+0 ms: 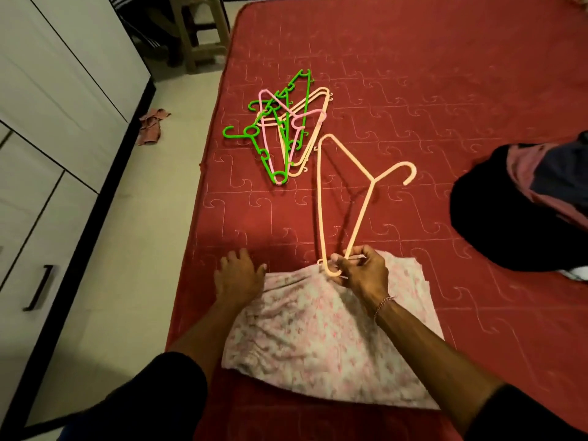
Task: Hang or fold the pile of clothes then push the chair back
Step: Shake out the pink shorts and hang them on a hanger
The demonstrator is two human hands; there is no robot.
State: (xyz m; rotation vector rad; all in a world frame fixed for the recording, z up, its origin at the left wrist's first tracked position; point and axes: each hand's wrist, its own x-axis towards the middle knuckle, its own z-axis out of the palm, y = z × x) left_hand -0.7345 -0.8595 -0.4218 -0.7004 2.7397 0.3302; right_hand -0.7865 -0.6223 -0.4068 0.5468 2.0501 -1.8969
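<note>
A pink floral garment (321,338) lies spread on the red mattress (413,90) close to me. My right hand (362,272) grips one corner of a peach plastic hanger (319,198) at the garment's far edge, and the hanger stands up with its hook pointing right. My left hand (238,275) rests flat with straight fingers on the mattress at the garment's left corner. A heap of green, pink and peach hangers (283,128) lies farther back on the mattress. A dark pile of clothes (521,205) sits at the right edge.
White wardrobe doors and drawers (47,122) line the left side, with a strip of pale floor between them and the mattress. A reddish cloth (151,125) lies on that floor. A beige plastic stool (199,30) stands at the top left beyond the mattress.
</note>
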